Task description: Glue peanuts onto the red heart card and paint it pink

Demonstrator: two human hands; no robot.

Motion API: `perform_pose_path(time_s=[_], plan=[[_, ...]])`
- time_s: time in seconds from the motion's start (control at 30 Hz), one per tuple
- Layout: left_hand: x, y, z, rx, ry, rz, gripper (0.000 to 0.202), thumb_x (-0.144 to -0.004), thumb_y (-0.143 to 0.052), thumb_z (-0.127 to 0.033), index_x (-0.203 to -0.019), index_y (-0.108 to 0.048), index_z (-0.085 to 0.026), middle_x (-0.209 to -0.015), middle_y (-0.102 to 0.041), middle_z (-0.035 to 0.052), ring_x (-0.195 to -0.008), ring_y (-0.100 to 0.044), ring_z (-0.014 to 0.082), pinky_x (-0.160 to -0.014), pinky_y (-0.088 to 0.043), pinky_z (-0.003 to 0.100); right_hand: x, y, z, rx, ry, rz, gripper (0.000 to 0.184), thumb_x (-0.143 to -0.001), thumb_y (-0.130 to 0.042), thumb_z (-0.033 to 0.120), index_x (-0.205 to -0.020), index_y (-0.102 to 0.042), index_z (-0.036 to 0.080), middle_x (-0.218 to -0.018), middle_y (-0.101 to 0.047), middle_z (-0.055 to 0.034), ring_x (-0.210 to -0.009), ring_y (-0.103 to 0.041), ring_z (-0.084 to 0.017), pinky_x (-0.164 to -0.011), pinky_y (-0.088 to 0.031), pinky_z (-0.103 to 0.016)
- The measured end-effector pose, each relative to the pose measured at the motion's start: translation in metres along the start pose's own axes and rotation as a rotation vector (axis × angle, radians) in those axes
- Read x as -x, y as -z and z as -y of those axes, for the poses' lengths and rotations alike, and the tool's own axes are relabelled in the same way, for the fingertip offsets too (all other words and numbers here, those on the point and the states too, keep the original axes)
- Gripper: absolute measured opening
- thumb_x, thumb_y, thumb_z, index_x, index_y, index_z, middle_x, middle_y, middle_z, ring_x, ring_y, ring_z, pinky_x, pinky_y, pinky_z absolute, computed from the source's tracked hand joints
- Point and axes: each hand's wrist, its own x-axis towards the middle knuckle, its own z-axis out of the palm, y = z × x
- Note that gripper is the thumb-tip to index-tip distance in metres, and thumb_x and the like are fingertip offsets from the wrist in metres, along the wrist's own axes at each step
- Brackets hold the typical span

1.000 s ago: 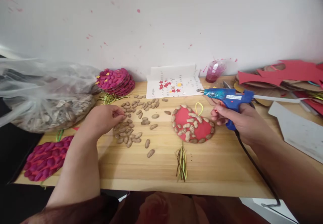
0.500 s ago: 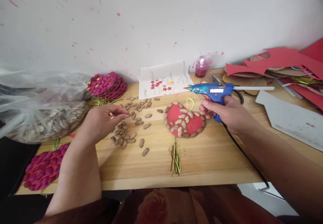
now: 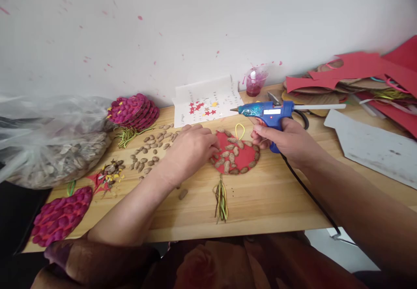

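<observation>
Our right hand (image 3: 286,143) has its grip closed around the blue glue gun (image 3: 270,111), nozzle pointing left, above the far edge of the red heart (image 3: 243,156) lying mid-counter (image 3: 276,202). Our left hand (image 3: 192,147) rests on the heart's left edge; we cannot tell what its grip holds. Loose peanuts (image 3: 146,147) lie further left.

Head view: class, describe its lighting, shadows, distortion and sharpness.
Head view: soft, even light, with only a faint shadow on the table beneath the left hand; whitish glare on the plastic bag; the glue gun in the right hand is sharp; the wide-angle lens stretches the near forearms, which look softer.
</observation>
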Motion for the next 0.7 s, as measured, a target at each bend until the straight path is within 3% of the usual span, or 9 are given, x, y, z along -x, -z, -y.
perform_pose_path(time_s=[0.47,0.7], plan=[[-0.006,-0.010,0.002,-0.069,-0.057,0.078,0.015,-0.096,-0.061,-0.017,-0.090,-0.075,-0.017,-0.087,-0.071,0.0086,-0.089,-0.063,0.0255,-0.081,-0.049,0.038,0.001,0.000,-0.001,0.009,0.003,0.011,0.027,-0.073,-0.084,0.044,-0.073,-0.066,0.023,-0.074,-0.070,-0.0038,-0.068,-0.064,-0.019,-0.058,-0.048,-0.031],[0.004,-0.006,0.014,0.022,-0.023,-0.065,0.020,-0.099,-0.057,-0.019,-0.092,-0.076,-0.018,-0.089,-0.072,0.0090,-0.088,-0.065,0.0244,-0.082,-0.051,0.038,0.002,0.000,0.000,0.026,0.014,0.034,0.027,-0.075,-0.081,0.044,-0.071,-0.065,0.022,-0.073,-0.069,-0.0031,-0.068,-0.063,-0.017,-0.057,-0.047,-0.029]])
